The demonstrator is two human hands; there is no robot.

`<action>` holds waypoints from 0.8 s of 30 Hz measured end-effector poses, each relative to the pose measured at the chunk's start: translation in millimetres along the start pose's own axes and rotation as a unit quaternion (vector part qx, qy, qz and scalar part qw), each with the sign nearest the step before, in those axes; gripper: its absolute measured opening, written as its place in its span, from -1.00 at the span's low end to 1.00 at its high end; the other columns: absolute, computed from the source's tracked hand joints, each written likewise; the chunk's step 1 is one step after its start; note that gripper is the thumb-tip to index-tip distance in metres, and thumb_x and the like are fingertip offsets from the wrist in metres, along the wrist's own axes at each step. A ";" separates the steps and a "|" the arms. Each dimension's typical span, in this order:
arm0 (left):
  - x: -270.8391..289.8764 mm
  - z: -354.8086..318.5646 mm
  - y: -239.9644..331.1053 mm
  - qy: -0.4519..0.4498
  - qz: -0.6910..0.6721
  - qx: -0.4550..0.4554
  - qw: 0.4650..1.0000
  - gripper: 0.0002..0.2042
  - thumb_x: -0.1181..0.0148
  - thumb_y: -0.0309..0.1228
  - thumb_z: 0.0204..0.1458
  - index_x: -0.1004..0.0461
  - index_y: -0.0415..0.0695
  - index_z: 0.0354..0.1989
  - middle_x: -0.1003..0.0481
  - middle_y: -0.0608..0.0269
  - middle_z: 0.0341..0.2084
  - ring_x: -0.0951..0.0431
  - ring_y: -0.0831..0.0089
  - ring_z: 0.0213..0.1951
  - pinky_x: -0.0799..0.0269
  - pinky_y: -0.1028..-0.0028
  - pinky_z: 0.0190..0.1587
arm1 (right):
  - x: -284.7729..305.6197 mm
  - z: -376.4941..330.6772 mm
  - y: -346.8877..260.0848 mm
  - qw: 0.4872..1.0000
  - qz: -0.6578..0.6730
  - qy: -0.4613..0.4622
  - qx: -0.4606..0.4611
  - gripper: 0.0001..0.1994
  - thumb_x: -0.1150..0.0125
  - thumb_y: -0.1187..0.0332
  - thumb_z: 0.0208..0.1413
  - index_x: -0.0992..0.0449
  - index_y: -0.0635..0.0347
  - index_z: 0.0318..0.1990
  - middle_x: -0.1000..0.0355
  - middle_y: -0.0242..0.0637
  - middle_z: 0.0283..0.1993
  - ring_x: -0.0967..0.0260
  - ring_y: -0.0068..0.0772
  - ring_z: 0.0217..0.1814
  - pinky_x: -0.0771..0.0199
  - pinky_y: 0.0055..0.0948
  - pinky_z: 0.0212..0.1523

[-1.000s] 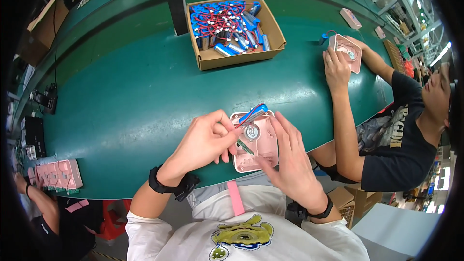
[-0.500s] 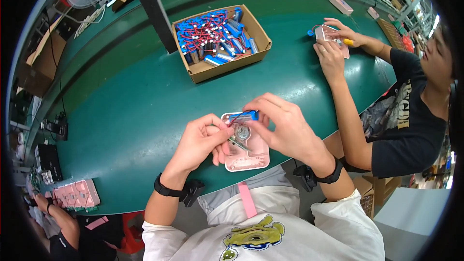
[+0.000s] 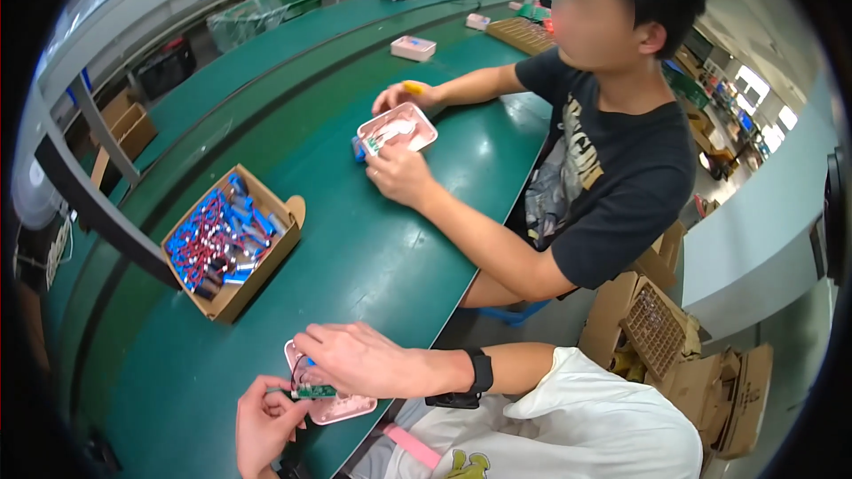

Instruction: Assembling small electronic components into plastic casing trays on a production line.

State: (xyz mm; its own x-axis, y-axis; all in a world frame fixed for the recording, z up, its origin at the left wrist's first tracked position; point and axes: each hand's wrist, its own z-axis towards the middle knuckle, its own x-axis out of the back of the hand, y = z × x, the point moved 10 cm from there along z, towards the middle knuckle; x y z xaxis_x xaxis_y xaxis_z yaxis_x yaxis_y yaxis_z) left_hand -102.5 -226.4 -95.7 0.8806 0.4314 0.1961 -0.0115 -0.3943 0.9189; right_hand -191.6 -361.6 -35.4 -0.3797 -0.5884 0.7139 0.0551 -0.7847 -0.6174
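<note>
A pink plastic shell [image 3: 348, 410] with a pale rim lies at the table's near edge, under my hands. My left hand [image 3: 264, 426] is closed, with thumb and fingertips pinching the end of a small green circuit board [image 3: 316, 391] by its wires. Across the upper part of the shell reaches my right hand [image 3: 359, 359], its fingers curled over a blue battery [image 3: 305, 363]. Most of the battery is hidden beneath that hand. Thin dark wires [image 3: 295, 374] run between battery and board.
A cardboard box [image 3: 257, 277] of blue batteries with red wires stands farther off on the green table [image 3: 355, 257]. At right a co-worker [image 3: 612, 159] handles another pink shell [image 3: 426, 131]. A pink case [image 3: 414, 47] sits beyond. Cartons [image 3: 710, 399] stand right, below table level.
The view has swung toward the right, so the co-worker shows larger and my hands appear lower left. My right hand now covers more of the battery; my left still pinches the board.
</note>
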 end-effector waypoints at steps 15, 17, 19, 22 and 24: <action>-13.7 6.6 8.3 -0.140 -0.071 -0.063 0.986 -0.71 -0.02 -0.69 0.15 -0.34 -0.15 0.03 -0.51 0.24 -0.52 -0.43 0.63 -0.53 -0.26 0.61 -0.51 | -20.9 -45.1 -17.6 0.983 -0.169 0.002 -0.073 -0.04 -0.59 0.17 -0.11 -0.19 0.23 0.45 0.02 0.35 0.53 -0.13 0.52 0.40 -0.31 0.29 0.31; 9.0 13.7 18.3 -0.099 -0.121 -0.102 0.982 -0.76 0.01 -0.66 0.18 -0.37 -0.18 0.00 -0.48 0.29 -0.54 -0.39 0.65 -0.54 -0.19 0.63 -0.52 | -15.5 -43.8 1.4 0.981 -0.150 -0.011 -0.121 -0.06 -0.57 0.27 -0.19 -0.22 0.22 0.42 -0.05 0.33 0.49 -0.13 0.50 0.42 -0.31 0.26 0.32; 33.0 14.4 10.4 -0.043 -0.150 -0.123 0.980 -0.78 0.02 -0.65 0.20 -0.39 -0.20 -0.02 -0.47 0.31 -0.55 -0.37 0.67 -0.54 -0.17 0.63 -0.52 | -6.1 -32.2 12.0 0.989 -0.125 0.012 -0.083 -0.07 -0.56 0.31 -0.22 -0.24 0.22 0.40 -0.11 0.32 0.45 -0.15 0.46 0.41 -0.32 0.21 0.33; 46.3 1.0 3.0 -0.007 -0.137 -0.191 0.972 -0.80 0.01 -0.67 0.21 -0.45 -0.24 -0.04 -0.45 0.37 -0.53 -0.35 0.67 -0.52 -0.23 0.61 -0.49 | 37.7 1.6 11.4 0.992 -0.064 0.110 -0.001 -0.15 -0.52 0.44 -0.29 -0.30 0.23 0.31 -0.26 0.23 0.32 -0.27 0.31 0.33 -0.33 0.05 0.36; 48.8 1.4 -5.5 -0.004 -0.163 -0.201 0.966 -0.80 -0.01 -0.67 0.22 -0.48 -0.24 -0.04 -0.46 0.38 -0.48 -0.38 0.64 -0.47 -0.33 0.57 -0.42 | 58.1 23.6 21.7 0.980 -0.162 0.102 0.048 -0.18 -0.48 0.48 -0.28 -0.30 0.28 0.28 -0.29 0.15 0.29 -0.32 0.22 0.28 -0.33 0.01 0.36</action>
State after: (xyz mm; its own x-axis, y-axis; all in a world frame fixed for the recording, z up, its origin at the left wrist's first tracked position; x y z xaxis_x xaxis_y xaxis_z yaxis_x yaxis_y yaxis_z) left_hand -58.8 -204.3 -91.7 0.8718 0.4733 -0.1264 0.0846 0.1087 0.9905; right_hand -190.7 -417.5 0.5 -0.5677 -0.2620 0.7804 -0.0164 -0.9442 -0.3289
